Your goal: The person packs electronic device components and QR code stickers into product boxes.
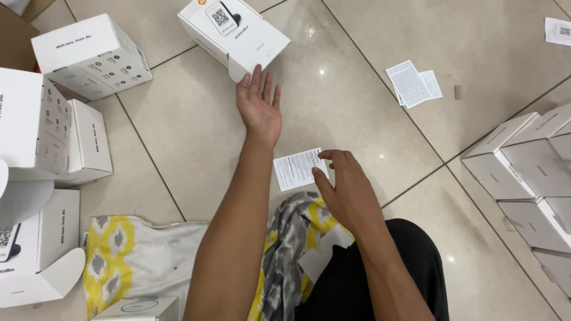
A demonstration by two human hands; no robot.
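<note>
— White card is seen on the box (234, 34), lying tilted on the tiles just beyond the left hand (259, 107), whose fingers are spread, not clamped.

— And the right hand (348, 190)?

— A printed leaflet (298, 169) is pinched at its edge. Glossy beige floor tiles (333, 89) are strewn with more white boxes (529, 178).
</note>
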